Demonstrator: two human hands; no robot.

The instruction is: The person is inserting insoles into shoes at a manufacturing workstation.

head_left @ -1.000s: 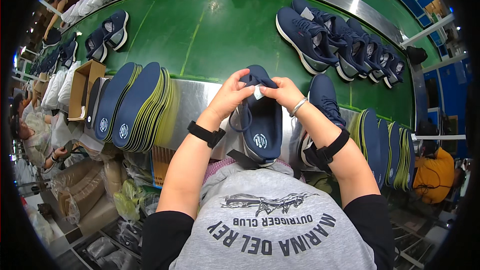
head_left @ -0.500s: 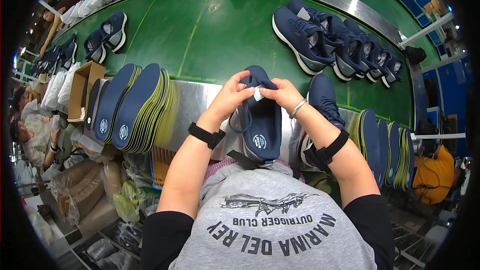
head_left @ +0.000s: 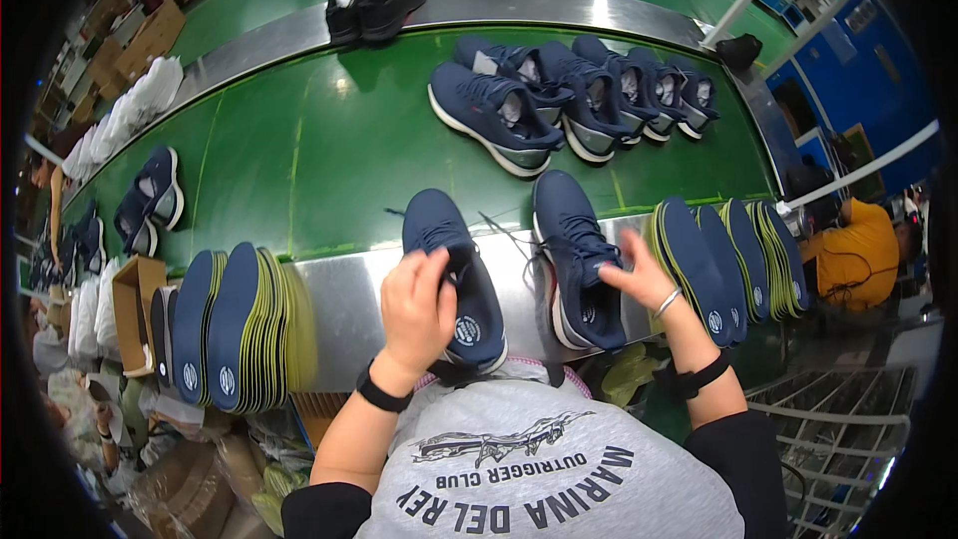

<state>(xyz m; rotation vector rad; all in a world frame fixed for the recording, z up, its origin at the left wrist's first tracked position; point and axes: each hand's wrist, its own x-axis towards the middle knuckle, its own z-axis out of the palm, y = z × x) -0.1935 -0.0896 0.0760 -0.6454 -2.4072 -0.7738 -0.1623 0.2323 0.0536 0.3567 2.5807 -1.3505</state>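
Note:
Two navy lace-up shoes stand side by side on the metal ledge in front of me, toes pointing away. Over the collar of the left shoe (head_left: 431, 220) is my left hand (head_left: 417, 307), fingers loosely bent and apart, with no grip on the shoe visible. A dark blue insole (head_left: 469, 331) with a round pale print shows inside that shoe. Beside the tongue of the right shoe (head_left: 567, 208) is my right hand (head_left: 647, 274), its thumb and fingers spread and the thumb close to the tongue. Loose dark laces trail between the shoes.
Stacked blue-and-yellow insoles stand at the left (head_left: 239, 339) and right (head_left: 689, 260) of the ledge. Several navy shoes (head_left: 499, 115) sit on the green belt (head_left: 329, 150). Black shoes (head_left: 374, 8) rest on the far metal rim. A cardboard box (head_left: 138, 304) stands left.
Both hands have let go of the left shoe's tongue and white label and moved apart. My right hand is now at the right shoe. The view has shifted, showing more of the far side.

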